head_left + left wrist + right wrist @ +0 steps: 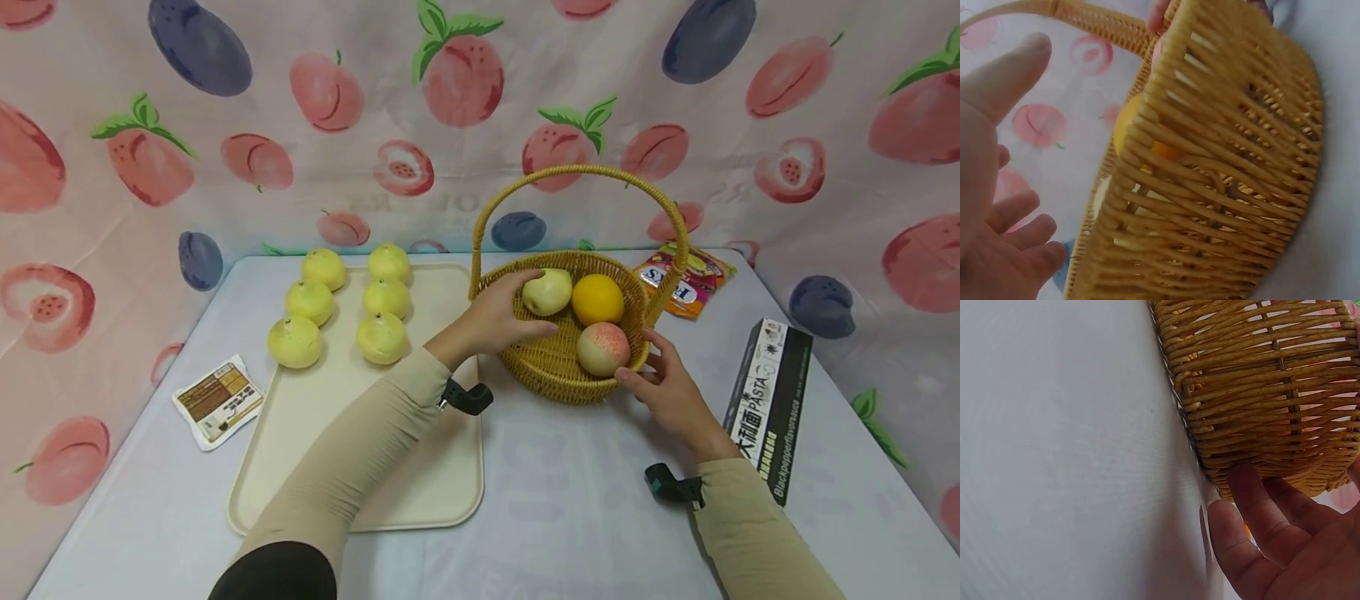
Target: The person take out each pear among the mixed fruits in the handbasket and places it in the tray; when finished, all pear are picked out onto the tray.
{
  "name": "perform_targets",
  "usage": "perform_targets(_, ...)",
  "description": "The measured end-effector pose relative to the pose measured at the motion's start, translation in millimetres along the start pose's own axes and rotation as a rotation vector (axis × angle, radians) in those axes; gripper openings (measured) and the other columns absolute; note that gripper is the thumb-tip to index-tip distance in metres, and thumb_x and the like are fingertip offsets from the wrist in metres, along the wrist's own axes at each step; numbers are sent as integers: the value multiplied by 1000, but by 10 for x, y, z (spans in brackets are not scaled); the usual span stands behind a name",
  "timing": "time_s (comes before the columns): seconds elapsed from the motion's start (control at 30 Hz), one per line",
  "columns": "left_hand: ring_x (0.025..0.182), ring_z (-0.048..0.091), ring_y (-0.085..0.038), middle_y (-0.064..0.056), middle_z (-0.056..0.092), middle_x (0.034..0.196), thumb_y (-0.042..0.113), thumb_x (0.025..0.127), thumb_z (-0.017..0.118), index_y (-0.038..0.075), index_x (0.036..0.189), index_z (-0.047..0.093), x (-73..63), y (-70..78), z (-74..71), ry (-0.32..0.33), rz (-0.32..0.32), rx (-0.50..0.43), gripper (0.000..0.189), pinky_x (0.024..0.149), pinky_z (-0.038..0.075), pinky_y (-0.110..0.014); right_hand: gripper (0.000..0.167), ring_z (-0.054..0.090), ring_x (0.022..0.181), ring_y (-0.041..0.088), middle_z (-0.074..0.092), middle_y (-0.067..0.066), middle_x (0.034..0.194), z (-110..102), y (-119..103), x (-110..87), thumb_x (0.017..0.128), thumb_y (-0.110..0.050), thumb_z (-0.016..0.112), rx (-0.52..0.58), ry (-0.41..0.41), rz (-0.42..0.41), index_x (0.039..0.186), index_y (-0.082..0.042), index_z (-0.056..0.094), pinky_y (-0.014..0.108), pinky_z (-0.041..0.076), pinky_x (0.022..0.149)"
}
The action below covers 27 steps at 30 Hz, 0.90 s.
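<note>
A wicker basket (558, 379) with a tall arched handle stands on the table and contains a pale green round fruit (547, 292), an orange (597, 299) and a peach (603, 349). My left hand (501, 315) reaches over the basket's left rim beside the green fruit. Its thumb and fingers are spread, with nothing between them in the left wrist view. My right hand (667, 392) holds the basket's right side, thumb at the rim and fingers (1260, 512) against the outer weave. Left of the basket, several yellow-green round fruits (309, 302) sit in two columns on a cream tray (420, 492).
A brown-and-white packet (220, 402) lies left of the tray. Behind the basket's right side is an orange-red snack bag (686, 279). A black-and-white pasta box (771, 408) lies at the right, close to my right forearm. A fruit-print cloth (480, 150) hangs behind the table.
</note>
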<state>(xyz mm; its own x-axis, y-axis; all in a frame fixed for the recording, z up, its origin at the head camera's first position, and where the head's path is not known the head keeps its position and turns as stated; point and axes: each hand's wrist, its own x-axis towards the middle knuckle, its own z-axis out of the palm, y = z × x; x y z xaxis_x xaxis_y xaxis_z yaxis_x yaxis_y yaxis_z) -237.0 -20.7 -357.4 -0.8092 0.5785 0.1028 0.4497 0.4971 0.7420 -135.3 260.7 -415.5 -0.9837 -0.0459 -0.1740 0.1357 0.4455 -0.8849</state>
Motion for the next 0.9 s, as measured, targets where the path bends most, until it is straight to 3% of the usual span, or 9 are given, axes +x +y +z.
perform_targets(0.17, 136, 42, -25, -9, 40, 153, 40, 88, 78, 9, 155, 35, 185, -28, 63, -11, -4, -12, 86, 107, 41, -36, 94, 48, 128, 44, 24, 30, 157, 3, 17, 10, 98, -47, 62, -4, -2, -4, 162, -18, 0, 42, 49, 95)
perform_targets(0.43, 130, 46, -22, -9, 42, 152, 35, 89, 78, 8, 154, 37, 414, -119, 163, 7, -50, -56, 81, 99, 46, -34, 93, 48, 128, 45, 25, 31, 157, 8, 10, 11, 98, -46, 62, -8, 2, -11, 162, -17, 0, 43, 48, 96)
perform_targets(0.7, 128, 47, -21, -7, 38, 155, 40, 90, 76, 14, 158, 29, 495, -133, 203, -105, -108, -24, 87, 100, 45, -36, 92, 47, 129, 45, 24, 31, 157, -10, 0, 1, 99, -45, 61, -7, -1, -15, 162, -16, 0, 37, 49, 93)
perform_targets(0.9, 133, 44, -23, -8, 35, 157, 39, 91, 75, 13, 158, 28, 533, -134, 225, -111, -128, 2, 86, 102, 43, -35, 91, 47, 129, 45, 24, 31, 157, -7, -2, -2, 99, -44, 61, 0, -5, -12, 161, -15, 0, 42, 48, 97)
